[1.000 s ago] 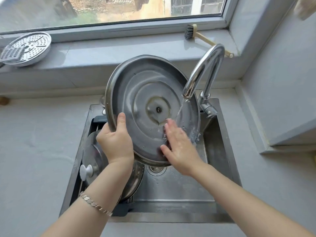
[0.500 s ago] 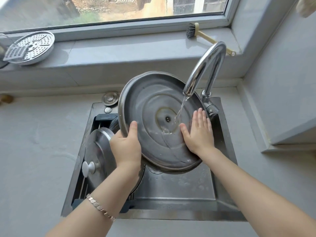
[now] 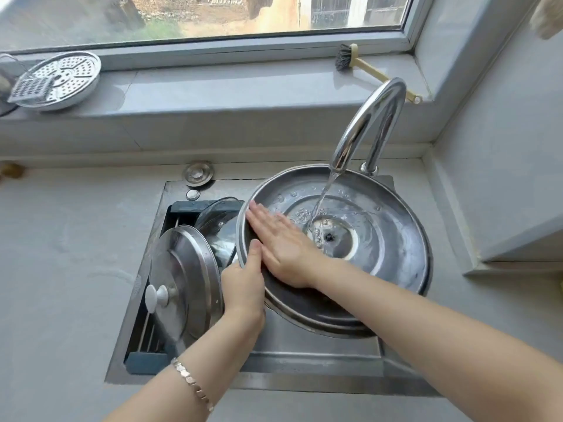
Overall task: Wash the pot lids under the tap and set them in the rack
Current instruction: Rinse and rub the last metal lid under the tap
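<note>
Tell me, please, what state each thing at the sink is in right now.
large lid: inner side up, under the stream, wet
tap: running, water landing on the large lid
left hand: grips the large lid's rim
right hand: flat on the large lid
knobbed lid: standing on edge in the rack

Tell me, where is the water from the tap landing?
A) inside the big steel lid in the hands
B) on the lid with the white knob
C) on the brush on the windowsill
A: the stream from the tap lands inside the big steel lid, near its middle, while the left hand grips its rim and the right hand lies flat on it.
</note>
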